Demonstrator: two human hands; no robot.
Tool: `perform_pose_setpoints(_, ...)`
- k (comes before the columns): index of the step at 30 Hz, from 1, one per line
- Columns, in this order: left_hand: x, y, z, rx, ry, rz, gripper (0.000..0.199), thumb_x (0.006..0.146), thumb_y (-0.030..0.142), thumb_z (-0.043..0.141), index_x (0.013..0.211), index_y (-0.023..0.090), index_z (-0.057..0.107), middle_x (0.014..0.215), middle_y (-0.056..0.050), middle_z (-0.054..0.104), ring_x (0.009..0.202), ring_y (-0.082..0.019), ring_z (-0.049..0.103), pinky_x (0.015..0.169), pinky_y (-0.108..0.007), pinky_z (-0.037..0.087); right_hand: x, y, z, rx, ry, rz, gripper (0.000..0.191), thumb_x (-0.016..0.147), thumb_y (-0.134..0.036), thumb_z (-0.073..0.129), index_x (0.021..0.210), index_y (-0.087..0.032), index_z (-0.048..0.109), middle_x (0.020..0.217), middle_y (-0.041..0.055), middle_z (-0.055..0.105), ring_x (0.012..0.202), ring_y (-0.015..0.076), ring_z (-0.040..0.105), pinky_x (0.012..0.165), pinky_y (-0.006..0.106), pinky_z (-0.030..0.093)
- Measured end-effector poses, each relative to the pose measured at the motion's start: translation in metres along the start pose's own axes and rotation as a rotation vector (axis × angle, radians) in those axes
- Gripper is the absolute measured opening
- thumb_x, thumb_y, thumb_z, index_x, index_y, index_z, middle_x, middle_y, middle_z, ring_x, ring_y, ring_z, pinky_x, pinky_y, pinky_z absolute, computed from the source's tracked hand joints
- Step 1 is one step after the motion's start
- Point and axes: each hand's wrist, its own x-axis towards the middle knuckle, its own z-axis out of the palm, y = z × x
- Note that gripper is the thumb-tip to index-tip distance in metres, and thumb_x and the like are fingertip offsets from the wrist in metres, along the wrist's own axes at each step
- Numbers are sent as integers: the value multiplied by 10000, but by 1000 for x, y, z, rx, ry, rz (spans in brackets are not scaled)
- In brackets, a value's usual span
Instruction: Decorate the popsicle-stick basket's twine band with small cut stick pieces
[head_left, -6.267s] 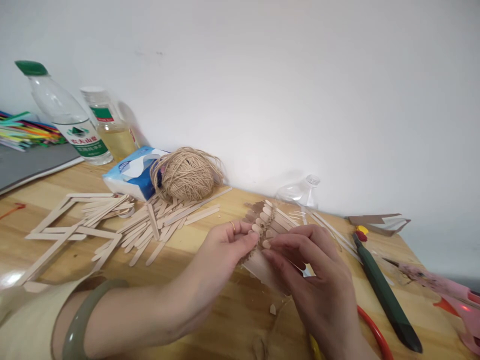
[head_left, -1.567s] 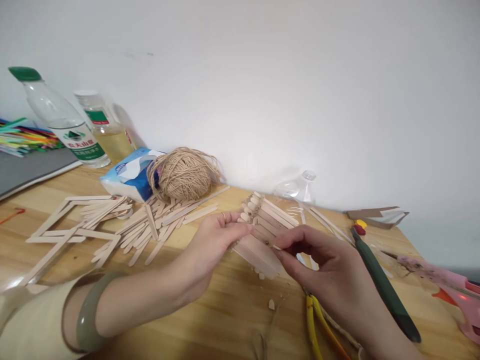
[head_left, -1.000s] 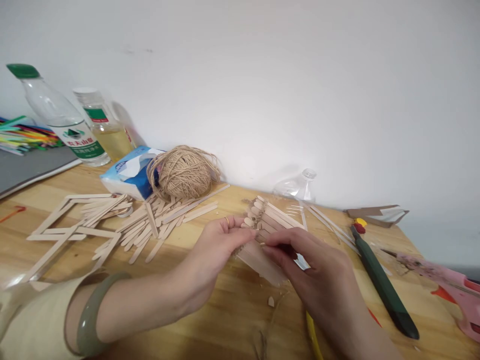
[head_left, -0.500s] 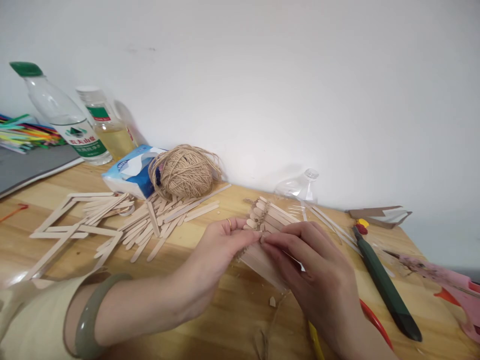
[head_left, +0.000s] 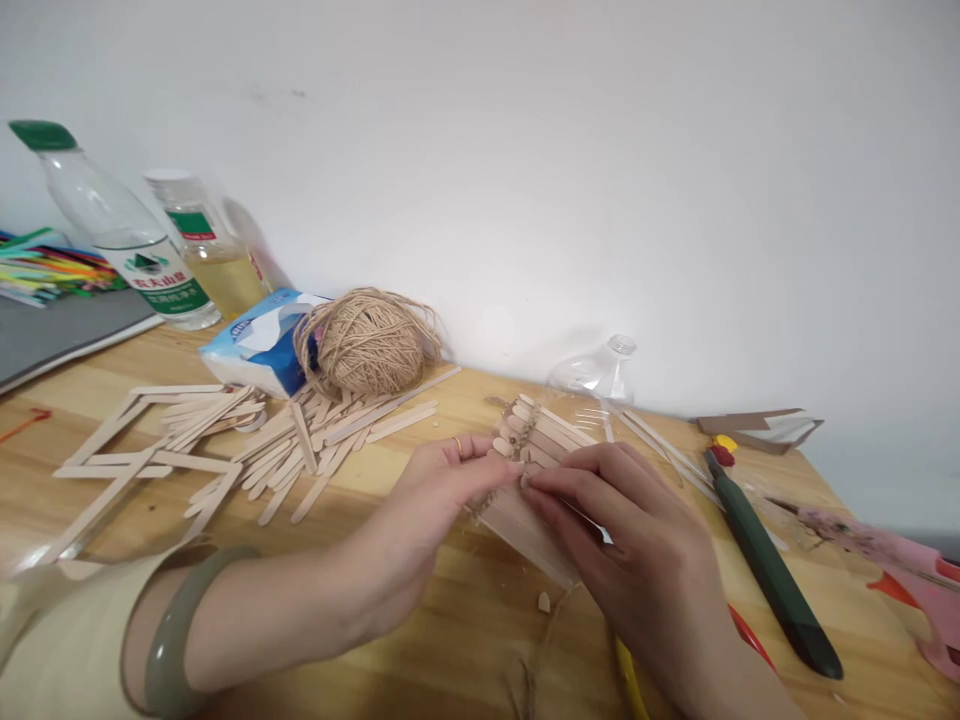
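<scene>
A panel of craft sticks (head_left: 536, 545), laid side by side and bound with jute twine (head_left: 521, 425), is between my hands at the centre. My left hand (head_left: 442, 490) grips its left edge, thumb on top and fingers underneath. With thumb and forefinger closed together, my right hand (head_left: 630, 540) pinches at the middle of the panel, beside the left thumb tip. Whatever lies in that pinch is too small and hidden to name. Below the panel, a loose twine end (head_left: 529, 685) trails over the wooden table (head_left: 420, 620).
Loose craft sticks (head_left: 289, 455) and a twine ball (head_left: 371, 345) lie left, by a tissue pack (head_left: 259, 345) and two bottles (head_left: 157, 270). On the right are a green-handled tool (head_left: 772, 570), a pink glue gun (head_left: 870, 540) and a clear plastic piece (head_left: 600, 375) against the wall.
Both hands keep almost the same hold on the panel. The view has shifted very slightly; nothing has been picked up or let go.
</scene>
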Motion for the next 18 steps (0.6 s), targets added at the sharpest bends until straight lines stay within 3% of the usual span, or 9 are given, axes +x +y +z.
perform_pose_setpoints(11, 4, -1, 1, 42, -29, -2, 44, 688, 135, 621, 731, 145, 616, 709, -8, 641, 697, -134, 544, 722, -276, 400, -1, 0, -1, 1, 1, -7, 118, 857, -102, 561, 852, -129, 675, 748, 54, 593, 708, 154, 521, 613, 276, 448)
perform_pose_setpoints(18, 5, -1, 2, 60, 2, 29, 43, 668, 118, 634, 695, 151, 626, 676, 17, 636, 672, -112, 542, 699, -243, 394, -2, -1, -3, -4, -3, -19, 120, 859, -116, 558, 842, -129, 676, 742, 57, 597, 683, 159, 505, 587, 294, 438)
